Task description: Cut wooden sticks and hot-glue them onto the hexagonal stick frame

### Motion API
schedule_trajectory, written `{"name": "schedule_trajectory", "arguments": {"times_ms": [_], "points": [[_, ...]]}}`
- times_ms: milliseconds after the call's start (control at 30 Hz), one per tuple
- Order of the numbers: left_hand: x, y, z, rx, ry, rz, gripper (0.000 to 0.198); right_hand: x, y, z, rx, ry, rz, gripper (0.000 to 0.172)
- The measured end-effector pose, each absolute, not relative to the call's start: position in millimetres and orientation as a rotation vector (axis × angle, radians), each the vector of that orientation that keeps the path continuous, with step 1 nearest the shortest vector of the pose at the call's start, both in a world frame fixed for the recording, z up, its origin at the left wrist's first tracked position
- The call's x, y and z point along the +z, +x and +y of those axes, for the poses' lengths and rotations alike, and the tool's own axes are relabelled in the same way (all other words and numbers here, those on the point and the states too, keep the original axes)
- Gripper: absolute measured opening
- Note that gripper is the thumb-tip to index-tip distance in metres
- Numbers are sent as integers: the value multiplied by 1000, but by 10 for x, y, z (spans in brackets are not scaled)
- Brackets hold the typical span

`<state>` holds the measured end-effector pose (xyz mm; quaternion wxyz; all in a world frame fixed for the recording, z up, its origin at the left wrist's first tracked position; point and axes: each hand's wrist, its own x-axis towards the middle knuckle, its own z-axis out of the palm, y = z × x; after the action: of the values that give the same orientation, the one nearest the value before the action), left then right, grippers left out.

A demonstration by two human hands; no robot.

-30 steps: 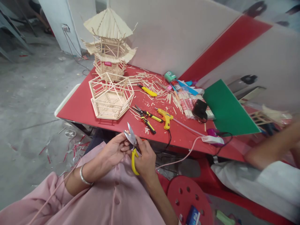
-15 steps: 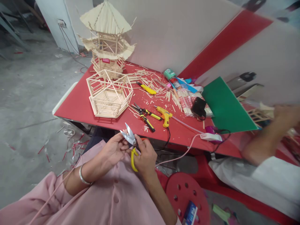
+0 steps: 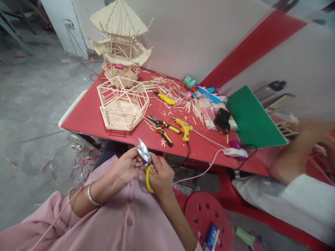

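Observation:
My right hand [image 3: 162,176] grips a pair of scissors [image 3: 144,153] with yellow handles, their blades pointing up and to the left, slightly parted. Close beside the blades is my left hand [image 3: 128,165], palm partly up, fingers curled with the tips together. Whatever those fingertips pinch, if anything, is too small to make out. Both hands are in front of the pink shirt, just below the table's near edge. Beyond them on the table stands a six-sided frame of wooden sticks [image 3: 123,120], and behind it a tiered stick pagoda [image 3: 119,24].
On the red table [image 3: 81,115] lie pliers [image 3: 164,134], a yellow glue gun [image 3: 185,128], a utility knife [image 3: 164,97] and loose sticks [image 3: 157,83]. A green board [image 3: 255,118] leans at right, near another person's arm [image 3: 293,157]. A red stool [image 3: 192,205] stands below.
The scissor blades have come closer together. My hands stay in almost the same place. At the right, the other person's arm has shifted slightly.

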<state>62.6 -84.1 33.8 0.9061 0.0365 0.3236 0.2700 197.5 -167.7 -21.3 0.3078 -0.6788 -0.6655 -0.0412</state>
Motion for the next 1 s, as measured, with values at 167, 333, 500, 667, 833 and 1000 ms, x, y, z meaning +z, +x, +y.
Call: {"name": "schedule_trajectory", "arguments": {"times_ms": [167, 333, 500, 667, 833, 1000], "points": [[293, 620, -820, 601, 266, 737, 26, -230, 1990, -1663, 18, -1718, -1683, 38], [186, 587, -752, 810, 712, 934, 21, -32, 2113, -1647, 48, -1816, -1642, 45], [71, 493, -714, 1060, 1264, 1069, 9, 95, 2133, -1669, 45, -1870, -1787, 46], [41, 427, -698, 1265, 1760, 1001, 13, 83, 2001, -1642, 108, -1910, -1805, 48], [97, 381, -669, 1263, 1807, 1014, 16, 90, 1923, -1617, 120, -1903, -1798, 48], [111, 331, -636, 1286, 1814, 942, 18, 112, 1892, -1607, 189, -1879, -1793, 49]]}}
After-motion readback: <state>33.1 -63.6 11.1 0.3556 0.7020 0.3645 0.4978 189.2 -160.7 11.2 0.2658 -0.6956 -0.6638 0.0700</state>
